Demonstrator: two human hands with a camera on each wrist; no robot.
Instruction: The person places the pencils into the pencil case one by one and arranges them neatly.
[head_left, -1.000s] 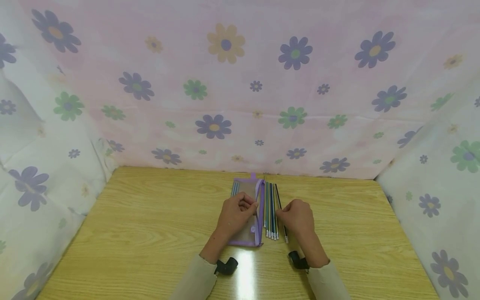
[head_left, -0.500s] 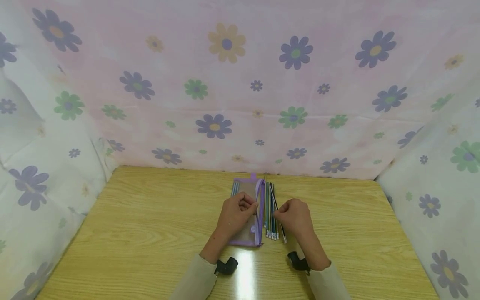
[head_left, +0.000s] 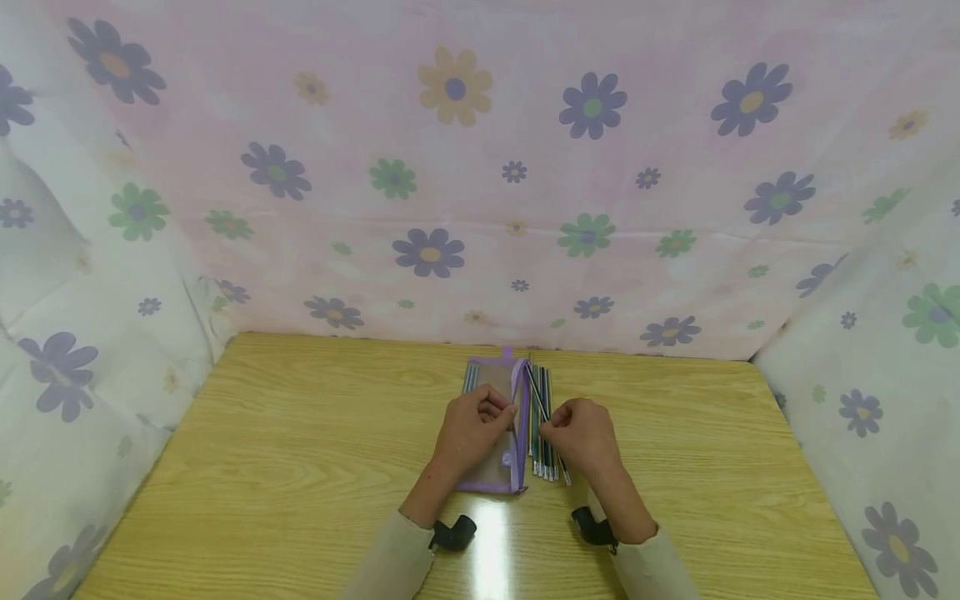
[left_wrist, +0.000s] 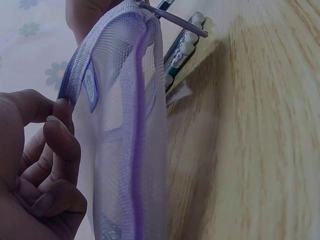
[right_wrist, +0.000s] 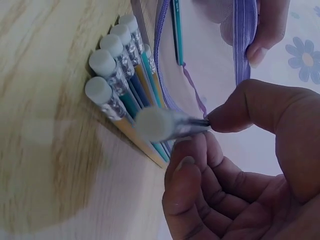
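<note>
The right hand (head_left: 583,433) pinches one pencil (head_left: 542,403) between thumb and forefinger, near its eraser end; the other fingers curl loosely under. The pencil is lifted at a slant, its tip pointing toward the mouth of the pouch (head_left: 495,417). It is light, thin and stiff, so a two-finger pinch holds it well, though the painted shaft may slip if held too lightly; a grip nearer the middle would steady the tip.

The left hand (head_left: 468,429) grips the pouch's purple zip edge (left_wrist: 136,100), fingers curled round it, and lifts it open. The pouch is soft mesh and sags without this hold; it seems to have a pencil or two inside already, though the mesh blurs them.

The pouch lies near the far edge of the tabletop (head_left: 262,467), about midway along it. Just beside it, on its right, the remaining pencils (right_wrist: 125,75) lie in a row, touching one another, erasers toward the person. The held pencil crosses above this row, between the two hands, which are close together.
</note>
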